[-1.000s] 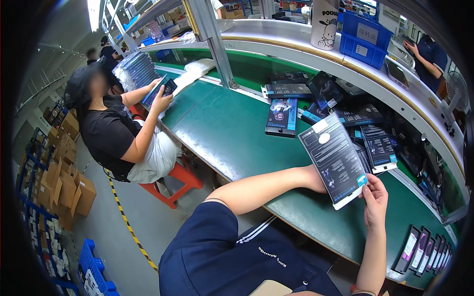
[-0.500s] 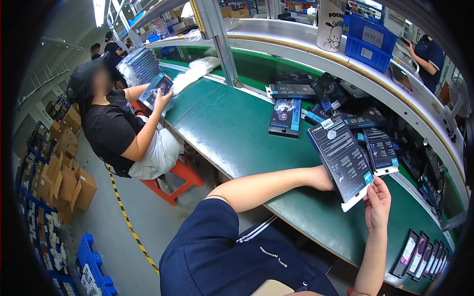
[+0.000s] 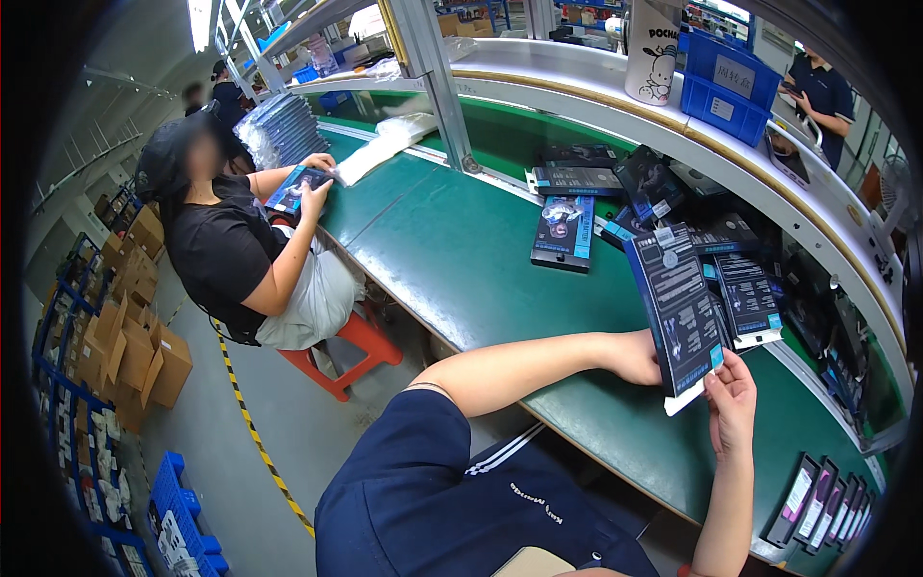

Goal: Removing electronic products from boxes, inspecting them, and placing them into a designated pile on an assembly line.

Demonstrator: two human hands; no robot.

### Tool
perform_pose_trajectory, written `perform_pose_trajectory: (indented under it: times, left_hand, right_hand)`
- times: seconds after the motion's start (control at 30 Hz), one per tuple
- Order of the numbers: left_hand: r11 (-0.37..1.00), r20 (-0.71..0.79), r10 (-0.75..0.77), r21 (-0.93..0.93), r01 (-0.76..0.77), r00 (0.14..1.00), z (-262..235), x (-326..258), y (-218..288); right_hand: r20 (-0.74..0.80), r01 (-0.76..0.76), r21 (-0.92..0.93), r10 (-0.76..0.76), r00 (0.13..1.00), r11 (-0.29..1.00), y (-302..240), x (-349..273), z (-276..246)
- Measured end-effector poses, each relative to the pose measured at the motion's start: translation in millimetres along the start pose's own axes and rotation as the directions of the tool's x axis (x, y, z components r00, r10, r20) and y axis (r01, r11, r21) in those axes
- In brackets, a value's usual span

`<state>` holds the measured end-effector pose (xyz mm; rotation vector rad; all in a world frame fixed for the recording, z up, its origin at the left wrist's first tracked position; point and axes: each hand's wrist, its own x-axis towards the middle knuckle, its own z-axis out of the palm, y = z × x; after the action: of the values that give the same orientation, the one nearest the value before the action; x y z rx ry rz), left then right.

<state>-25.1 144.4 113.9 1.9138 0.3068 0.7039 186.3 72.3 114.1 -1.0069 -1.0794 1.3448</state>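
A flat dark retail box (image 3: pixel 676 308) with small pale print and a light blue corner patch is held up tilted over the green table. My left hand (image 3: pixel 633 357) grips its left edge, its fingers hidden behind the box. At the lower right corner, my right hand (image 3: pixel 733 396) pinches the box's edge between thumb and fingers. A white flap (image 3: pixel 685 400) sticks out at the box's lower end. Right behind it lies another dark box (image 3: pixel 747 293) with a white end flap. Beyond that, several similar boxes (image 3: pixel 652 183) form a loose pile.
One box (image 3: pixel 563 233) lies apart on the green table (image 3: pixel 461 260). A row of dark boxes (image 3: pixel 817 505) stands at the right edge. Above the pile runs a shelf with a blue bin (image 3: pixel 731 82) and a white tumbler (image 3: pixel 656 53). A co-worker (image 3: pixel 226 231) sits at left holding a box.
The box in my hands has shifted slightly right and turned, so its face looks narrower and its left side edge shows. The co-worker has lowered and tilted the box they hold.
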Motion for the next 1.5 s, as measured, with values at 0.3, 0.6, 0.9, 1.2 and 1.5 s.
perform_pose_trajectory:
  times: [0.3,0.6,0.9,1.2,1.5]
  left_hand:
    - [0.798,0.065,0.375,0.485,-0.358,0.925,-1,-12,-20]
    - [0.896,0.144,0.205,0.371,-0.244,0.968,4,-3,-25]
    - [0.952,0.224,0.045,0.284,-0.11,0.974,3,5,-22]
    - [0.987,0.061,0.092,0.128,-0.1,0.994,0,5,-6]
    - [0.994,0.072,-0.029,-0.103,0.037,0.997,-7,6,-22]
  right_hand:
    - [0.054,0.028,-0.048,-0.026,0.998,0.998,8,-2,-6]
    - [0.047,0.041,-0.028,-0.04,0.998,0.999,2,-2,-4]
    - [0.151,-0.099,-0.124,0.117,0.982,0.987,2,0,0]
    - [0.117,-0.067,-0.208,0.093,0.989,0.976,1,2,-3]
    - [0.184,-0.113,-0.285,0.17,0.968,0.952,3,0,-3]
